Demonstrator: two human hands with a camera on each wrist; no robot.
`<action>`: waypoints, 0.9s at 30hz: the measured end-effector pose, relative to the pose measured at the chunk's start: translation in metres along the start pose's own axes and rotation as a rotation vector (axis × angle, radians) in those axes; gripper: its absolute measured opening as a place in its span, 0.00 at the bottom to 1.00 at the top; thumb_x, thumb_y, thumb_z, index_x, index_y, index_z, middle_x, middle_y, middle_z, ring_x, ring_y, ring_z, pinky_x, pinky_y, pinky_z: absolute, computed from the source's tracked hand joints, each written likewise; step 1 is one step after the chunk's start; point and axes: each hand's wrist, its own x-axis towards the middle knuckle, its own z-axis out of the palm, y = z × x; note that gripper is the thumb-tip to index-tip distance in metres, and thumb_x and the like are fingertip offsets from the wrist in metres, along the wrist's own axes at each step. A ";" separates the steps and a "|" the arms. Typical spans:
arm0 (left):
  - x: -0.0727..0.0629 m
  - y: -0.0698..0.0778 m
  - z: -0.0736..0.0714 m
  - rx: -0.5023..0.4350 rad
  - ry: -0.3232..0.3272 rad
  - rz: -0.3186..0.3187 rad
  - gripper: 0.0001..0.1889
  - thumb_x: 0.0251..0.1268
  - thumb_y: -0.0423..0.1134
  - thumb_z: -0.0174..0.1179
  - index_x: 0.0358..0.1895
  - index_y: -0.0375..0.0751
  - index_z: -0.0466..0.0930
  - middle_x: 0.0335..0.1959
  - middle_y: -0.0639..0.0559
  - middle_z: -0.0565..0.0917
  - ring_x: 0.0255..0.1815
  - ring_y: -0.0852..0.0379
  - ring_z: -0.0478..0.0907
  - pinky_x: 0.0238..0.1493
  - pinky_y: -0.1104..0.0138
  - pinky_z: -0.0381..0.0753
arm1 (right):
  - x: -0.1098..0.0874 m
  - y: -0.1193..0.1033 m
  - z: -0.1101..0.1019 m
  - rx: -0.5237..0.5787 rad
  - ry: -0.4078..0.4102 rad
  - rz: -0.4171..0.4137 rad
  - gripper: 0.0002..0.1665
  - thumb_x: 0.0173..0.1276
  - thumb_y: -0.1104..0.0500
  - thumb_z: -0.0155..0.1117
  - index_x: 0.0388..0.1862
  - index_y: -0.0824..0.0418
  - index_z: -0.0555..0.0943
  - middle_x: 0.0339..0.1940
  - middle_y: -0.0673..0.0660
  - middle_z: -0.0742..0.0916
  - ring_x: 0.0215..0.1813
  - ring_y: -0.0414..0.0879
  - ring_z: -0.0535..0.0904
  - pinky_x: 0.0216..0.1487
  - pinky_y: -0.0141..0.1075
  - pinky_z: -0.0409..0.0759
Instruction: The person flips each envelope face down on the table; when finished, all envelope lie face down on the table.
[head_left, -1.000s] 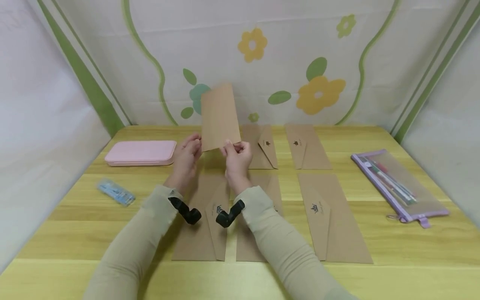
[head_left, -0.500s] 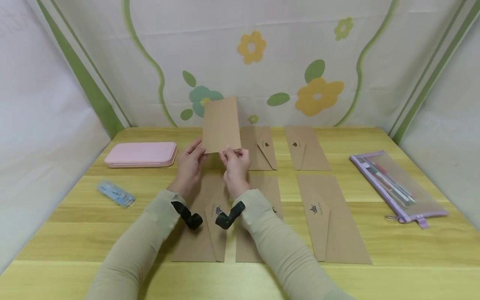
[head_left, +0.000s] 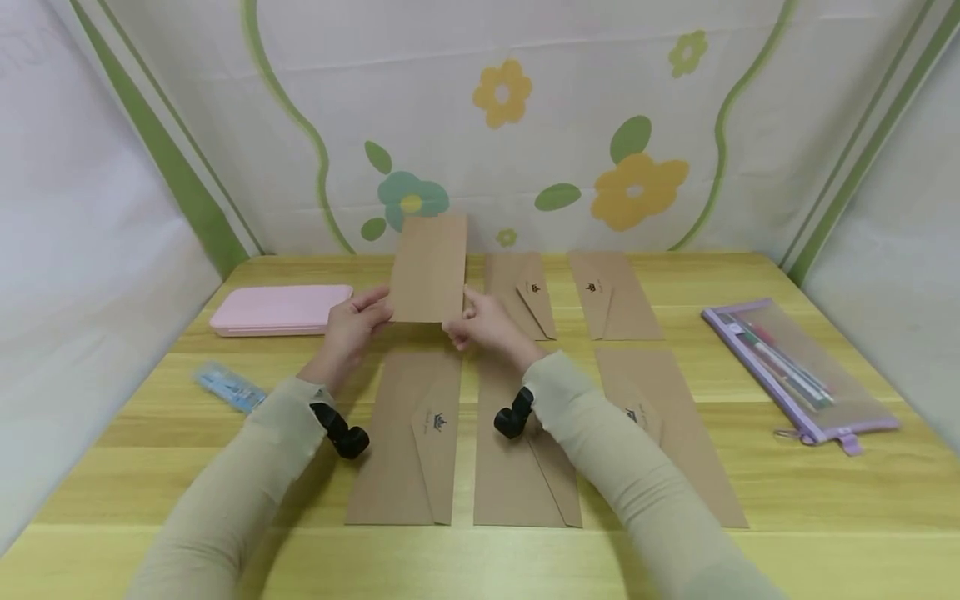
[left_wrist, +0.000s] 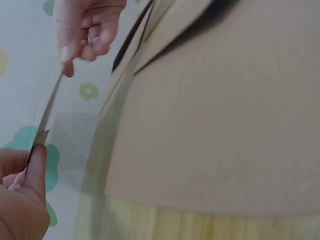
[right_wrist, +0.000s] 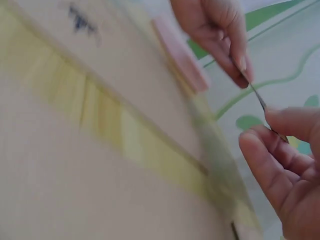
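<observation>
A plain brown paper envelope (head_left: pixel 429 268) is held up by both hands at the back left of the table, its top edge overlapping the printed cloth. My left hand (head_left: pixel 348 333) pinches its lower left edge between thumb and fingers, while my right hand (head_left: pixel 487 325) pinches the lower right corner. Both wrist views show the envelope nearly edge-on, a thin strip (left_wrist: pixel 48 102) between the two hands. Beneath lie a left front envelope (head_left: pixel 382 450), a middle front envelope (head_left: pixel 510 483) and a right front envelope (head_left: pixel 701 450), with pointed flaps; my right forearm covers part of the last two.
Two more envelopes lie in the back row, one in the middle (head_left: pixel 502 292) and one to the right (head_left: pixel 633 304). A pink case (head_left: pixel 281 308) and a small blue packet (head_left: pixel 228 385) are at left. A purple-edged zip pouch (head_left: pixel 832 358) with pens is at right.
The held envelope has come down and tilted back toward the table. My hands have spread apart, and the right hand has turned so its forearm reaches in from further right.
</observation>
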 end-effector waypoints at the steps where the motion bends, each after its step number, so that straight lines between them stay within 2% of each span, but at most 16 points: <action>1: 0.001 0.000 -0.001 0.029 -0.016 -0.014 0.25 0.66 0.27 0.50 0.66 0.31 0.62 0.62 0.40 0.70 0.44 0.67 0.76 0.55 0.70 0.74 | 0.001 0.002 -0.001 -0.031 -0.026 0.007 0.53 0.61 0.64 0.63 0.74 0.62 0.40 0.25 0.60 0.83 0.24 0.45 0.80 0.33 0.37 0.83; 3: 0.003 -0.002 -0.003 0.090 -0.049 -0.045 0.25 0.67 0.27 0.49 0.67 0.32 0.61 0.67 0.36 0.64 0.52 0.61 0.73 0.61 0.65 0.70 | 0.003 0.006 -0.002 -0.073 -0.053 0.030 0.52 0.62 0.63 0.63 0.74 0.64 0.40 0.26 0.62 0.84 0.22 0.44 0.79 0.29 0.36 0.82; 6: 0.008 -0.007 -0.006 0.202 -0.097 -0.090 0.26 0.67 0.28 0.48 0.68 0.34 0.59 0.68 0.37 0.62 0.63 0.51 0.66 0.64 0.62 0.66 | 0.006 0.011 0.000 -0.082 -0.074 0.073 0.52 0.62 0.64 0.63 0.74 0.66 0.40 0.25 0.62 0.84 0.20 0.43 0.78 0.24 0.32 0.80; 9: 0.010 -0.014 -0.006 0.334 -0.122 -0.105 0.26 0.67 0.28 0.48 0.69 0.34 0.58 0.66 0.35 0.64 0.65 0.46 0.63 0.64 0.61 0.66 | 0.008 0.015 0.002 -0.064 -0.080 0.104 0.52 0.62 0.65 0.63 0.74 0.67 0.40 0.21 0.59 0.83 0.19 0.43 0.77 0.21 0.31 0.78; 13: 0.011 -0.017 -0.004 0.439 -0.110 -0.109 0.26 0.66 0.27 0.49 0.68 0.33 0.59 0.64 0.33 0.66 0.64 0.46 0.64 0.63 0.60 0.67 | 0.010 0.016 0.003 -0.061 -0.092 0.126 0.52 0.62 0.65 0.62 0.73 0.68 0.40 0.19 0.57 0.82 0.18 0.43 0.77 0.21 0.31 0.78; 16: 0.013 -0.019 -0.002 0.477 -0.095 -0.107 0.26 0.65 0.27 0.49 0.67 0.32 0.61 0.64 0.34 0.66 0.64 0.46 0.64 0.63 0.60 0.67 | 0.012 0.016 0.003 -0.057 -0.092 0.136 0.51 0.62 0.65 0.63 0.73 0.69 0.41 0.18 0.57 0.81 0.18 0.43 0.77 0.21 0.31 0.79; 22: 0.016 -0.019 0.000 0.536 -0.091 -0.060 0.25 0.65 0.27 0.49 0.66 0.30 0.62 0.66 0.36 0.65 0.68 0.45 0.60 0.65 0.58 0.64 | 0.016 0.019 0.004 -0.053 -0.082 0.144 0.50 0.62 0.65 0.62 0.73 0.70 0.43 0.17 0.56 0.80 0.17 0.42 0.76 0.19 0.29 0.77; 27: 0.015 -0.019 -0.001 0.547 -0.103 -0.075 0.27 0.64 0.26 0.50 0.67 0.32 0.60 0.68 0.38 0.63 0.68 0.46 0.60 0.64 0.58 0.65 | 0.018 0.024 0.005 -0.075 -0.065 0.139 0.48 0.63 0.63 0.63 0.73 0.69 0.45 0.17 0.56 0.81 0.16 0.41 0.76 0.18 0.29 0.76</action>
